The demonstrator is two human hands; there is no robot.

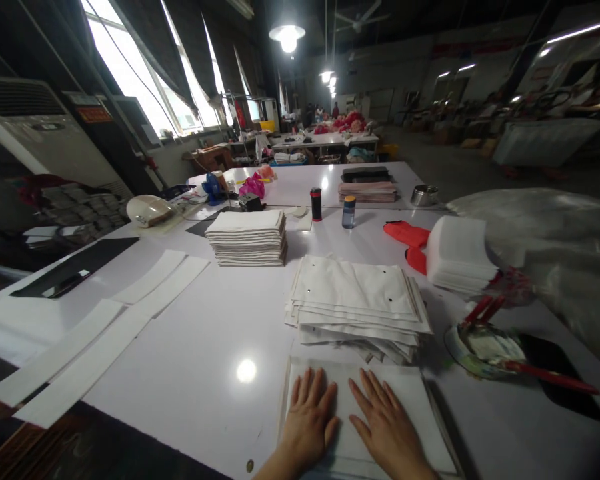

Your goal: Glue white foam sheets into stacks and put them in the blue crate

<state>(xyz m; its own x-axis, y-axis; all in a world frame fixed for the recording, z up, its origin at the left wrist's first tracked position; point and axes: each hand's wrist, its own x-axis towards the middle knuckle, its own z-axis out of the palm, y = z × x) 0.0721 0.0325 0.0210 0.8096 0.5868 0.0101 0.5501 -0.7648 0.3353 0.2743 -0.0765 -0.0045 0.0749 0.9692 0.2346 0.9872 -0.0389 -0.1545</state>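
My left hand and my right hand lie flat, side by side, fingers stretched out, on a white fabric piece at the table's near edge. Neither hand holds anything. Just beyond the fingertips sits a loose stack of white fabric pieces with small black holes. A tidy stack of folded white pieces stands further back to the left.
A dish of paste with red-handled brushes lies to the right, beside a white block stack and red scissors. Long white strips lie at the left. Two small bottles stand mid-table on the white table.
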